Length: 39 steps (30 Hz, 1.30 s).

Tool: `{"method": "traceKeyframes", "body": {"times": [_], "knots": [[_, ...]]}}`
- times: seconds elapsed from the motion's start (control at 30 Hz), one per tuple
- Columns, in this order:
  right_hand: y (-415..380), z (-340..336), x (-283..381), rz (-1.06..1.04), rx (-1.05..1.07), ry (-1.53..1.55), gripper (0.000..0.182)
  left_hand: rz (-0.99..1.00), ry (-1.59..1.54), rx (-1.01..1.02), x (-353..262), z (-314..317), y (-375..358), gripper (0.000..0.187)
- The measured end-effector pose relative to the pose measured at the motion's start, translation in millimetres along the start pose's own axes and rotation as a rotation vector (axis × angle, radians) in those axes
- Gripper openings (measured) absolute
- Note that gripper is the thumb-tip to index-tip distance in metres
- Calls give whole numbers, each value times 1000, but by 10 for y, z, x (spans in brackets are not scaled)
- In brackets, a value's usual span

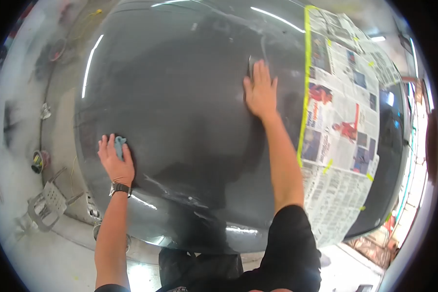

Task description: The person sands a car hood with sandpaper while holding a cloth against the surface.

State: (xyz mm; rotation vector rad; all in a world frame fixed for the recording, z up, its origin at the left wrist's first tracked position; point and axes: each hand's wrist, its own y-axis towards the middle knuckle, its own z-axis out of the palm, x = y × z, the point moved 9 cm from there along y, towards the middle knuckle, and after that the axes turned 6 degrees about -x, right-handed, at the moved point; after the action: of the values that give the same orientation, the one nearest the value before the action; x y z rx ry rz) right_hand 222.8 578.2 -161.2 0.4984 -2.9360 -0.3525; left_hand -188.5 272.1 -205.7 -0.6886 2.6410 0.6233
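Note:
In the head view, a dark grey car hood fills the middle, with pale, wet-looking streaks near its front and back. My left hand, wearing a dark wristwatch, rests on the left part of the hood with a crumpled blue cloth held between thumb and fingers. Farther back and to the right, my right hand presses down on a thin dark grey pad. Only the pad's upper left edge shows; palm and fingers hide the rest.
Newspaper sheets cover the windshield area on the right, edged with yellow tape. A plastic chair and a small bucket stand on the floor to the left. A cable runs along that floor.

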Motion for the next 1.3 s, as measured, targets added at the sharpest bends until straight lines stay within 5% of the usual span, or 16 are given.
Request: {"method": "traceKeyframes", "body": {"times": [0.13,0.33,0.53,0.67,0.77,0.87,1.13,1.3], "knots": [[-489,-209,-243,-13,19,11,71,14,-5,-8,27,31,-13,51],[846,53,-1286,262,-160,-136,73,33,-1,-8,-7,15,-3,51],[-887,-386,-1038,285,-205,-123,71,21,9,-15,13,32,6,50],[-375,-360,-1275,179,-322,-85,66,36,11,0,-1,21,-39,50],[272,-335,-1536,189,-173,-106,64,38,6,-48,4,19,34,50],[-247,-357,-1309,113,-149,-105,64,57,1,-46,-45,-13,16,48],[-3547,-920,461,196,219,42,77,41,6,-101,-58,-32,2,49],[-3869,-888,843,145,310,39,79,78,-146,-132,234,44,211,51]]}}
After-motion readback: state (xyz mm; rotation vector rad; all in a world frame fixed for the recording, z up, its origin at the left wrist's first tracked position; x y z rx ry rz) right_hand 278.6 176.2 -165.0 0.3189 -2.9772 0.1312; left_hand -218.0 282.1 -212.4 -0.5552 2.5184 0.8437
